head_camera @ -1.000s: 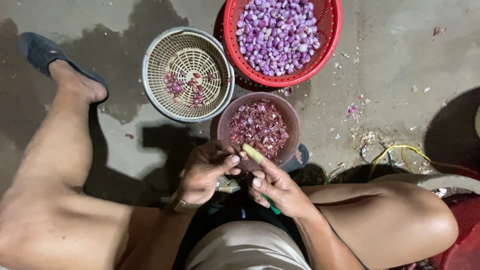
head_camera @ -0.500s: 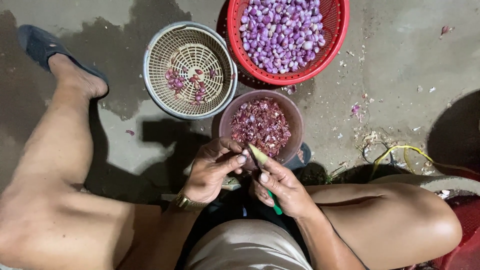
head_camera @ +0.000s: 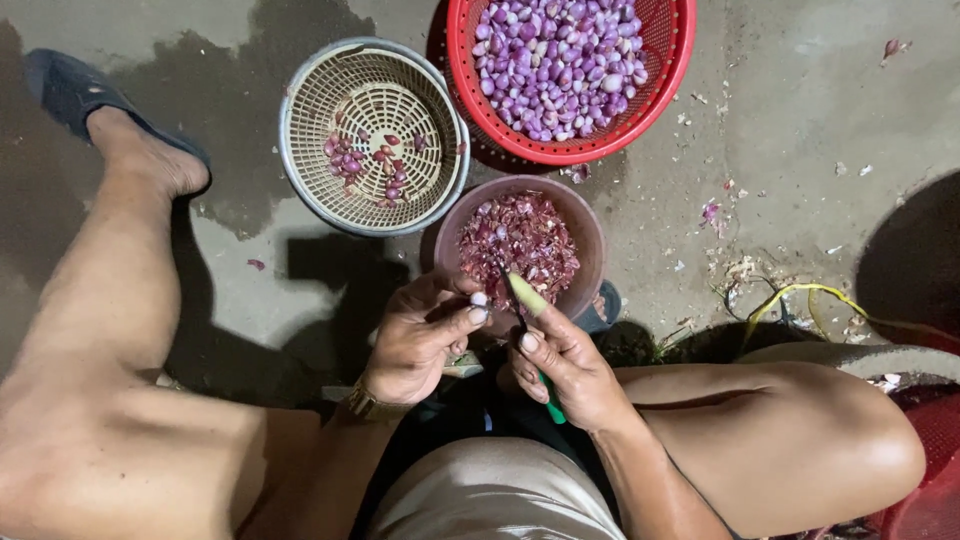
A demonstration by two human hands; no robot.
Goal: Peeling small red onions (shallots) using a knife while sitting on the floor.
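Both hands have edged slightly closer to the round brown plastic bowl of reddish-purple shallot skins (head_camera: 520, 240) since a second ago, the left hand (head_camera: 415, 340) now clamped with thumb and fingertips on a small pale peeled shallot (head_camera: 479, 299) just at the bowl's near rim. Beside it, the right hand (head_camera: 565, 365) has its grip closed around a small green-handled paring knife (head_camera: 530, 330) (its blade sits right next to the shallot), while the beige woven plastic basket with a few shallots (head_camera: 372, 135) and the red plastic basket heaped with peeled purple shallots (head_camera: 570, 70) rest on the grey concrete floor (head_camera: 800, 150) beyond.
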